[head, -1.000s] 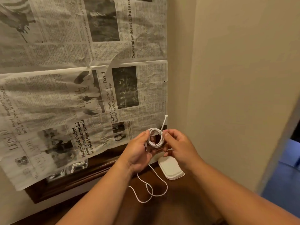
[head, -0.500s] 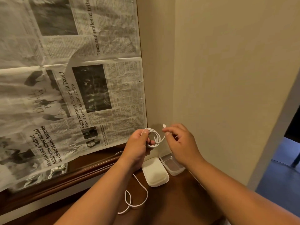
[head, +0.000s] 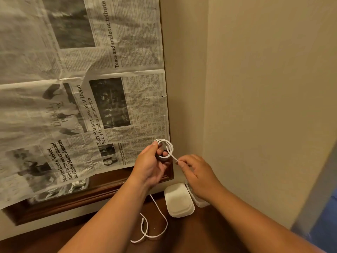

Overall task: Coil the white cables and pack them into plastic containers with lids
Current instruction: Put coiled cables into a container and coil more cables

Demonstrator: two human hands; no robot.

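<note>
My left hand grips a small coil of white cable held upright in front of the newspaper. My right hand pinches the cable's free end, which runs down and right from the coil. The cable's other tail hangs below my left hand and loops loosely on the dark wooden surface. A white container lid lies under my hands, and beside it on the right a clear plastic container is partly hidden by my right wrist.
Newspaper sheets cover a mirror in a dark wooden frame on the left. A beige wall corner closes the right side. More white cable shows in the uncovered mirror strip. Blue floor appears at far right.
My right hand has pulled the cable end down and to the right, away from the coil. The coil has tightened in my left hand. The view has shifted, so the lid and container sit lower right.
</note>
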